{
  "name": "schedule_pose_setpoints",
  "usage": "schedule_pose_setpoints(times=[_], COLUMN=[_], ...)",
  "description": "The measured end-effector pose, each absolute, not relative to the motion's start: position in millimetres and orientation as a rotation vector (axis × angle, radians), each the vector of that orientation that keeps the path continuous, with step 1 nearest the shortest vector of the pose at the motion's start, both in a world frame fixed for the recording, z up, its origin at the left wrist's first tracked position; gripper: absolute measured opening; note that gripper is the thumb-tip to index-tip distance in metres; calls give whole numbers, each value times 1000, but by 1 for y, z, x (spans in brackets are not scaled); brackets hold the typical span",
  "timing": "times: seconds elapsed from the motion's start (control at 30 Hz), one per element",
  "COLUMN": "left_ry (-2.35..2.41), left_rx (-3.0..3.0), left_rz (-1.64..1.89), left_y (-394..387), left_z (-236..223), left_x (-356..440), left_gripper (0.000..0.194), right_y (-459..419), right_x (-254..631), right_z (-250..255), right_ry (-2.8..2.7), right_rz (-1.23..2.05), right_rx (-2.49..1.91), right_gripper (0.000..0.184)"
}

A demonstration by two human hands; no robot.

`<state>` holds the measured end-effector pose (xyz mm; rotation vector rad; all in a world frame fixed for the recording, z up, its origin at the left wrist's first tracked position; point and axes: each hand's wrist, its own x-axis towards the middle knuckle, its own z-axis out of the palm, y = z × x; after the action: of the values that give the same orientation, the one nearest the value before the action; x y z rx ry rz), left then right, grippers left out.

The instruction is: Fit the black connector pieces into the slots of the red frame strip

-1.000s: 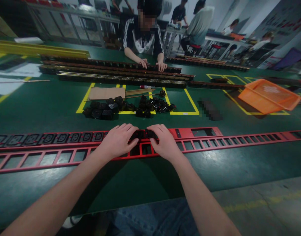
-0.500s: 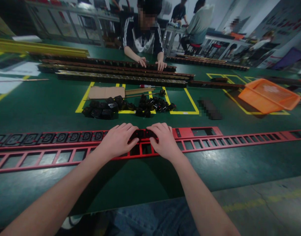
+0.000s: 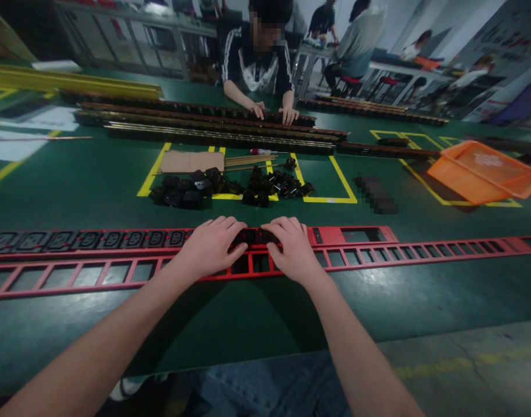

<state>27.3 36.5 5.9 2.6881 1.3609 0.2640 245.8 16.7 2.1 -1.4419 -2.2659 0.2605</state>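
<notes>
Side by side, my left hand (image 3: pixel 213 243) and my right hand (image 3: pixel 291 246) are closed over the back red rail (image 3: pixel 326 235), thumbs on the near side and fingers on the far side. Between thumb and fingers each has a black socket (image 3: pixel 250 236) at the rail, mostly covered by the hands. A row of black sockets (image 3: pixel 113 238) is seated in the same rail to the left. In front of it lies a second red rail (image 3: pixel 253 273) with open rectangular slots, under my thumbs and wrists.
Beyond the rails lie loose black sockets (image 3: pixel 191 190), small black parts (image 3: pixel 265 185), cardboard (image 3: pixel 191 161) and a red-handled screwdriver (image 3: pixel 259 152). An orange basket (image 3: pixel 482 171) stands right. Across the table, a co-worker's hands (image 3: pixel 286 113) rest on long dark rails (image 3: pixel 222 134).
The camera view has shifted slightly, so the scene sits a little further right. My hands keep the same hold at the rail. The co-worker's hands have barely moved.
</notes>
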Motion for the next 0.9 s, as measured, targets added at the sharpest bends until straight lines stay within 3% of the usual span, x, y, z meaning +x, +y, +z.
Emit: schedule_pose_setpoints(times=[0.67, 0.9], left_ry=[1349, 1354], left_rx=[2676, 2660], left_rz=[280, 282], left_y=[38, 37], left_z=[5, 6], left_x=[27, 27], left_gripper=[38, 38], right_y=[17, 24], right_x=[251, 250], right_z=[1, -8], right_ry=[-2162, -2106], right_rz=[371, 303], right_rx=[-1455, -1567], right_gripper=[44, 31])
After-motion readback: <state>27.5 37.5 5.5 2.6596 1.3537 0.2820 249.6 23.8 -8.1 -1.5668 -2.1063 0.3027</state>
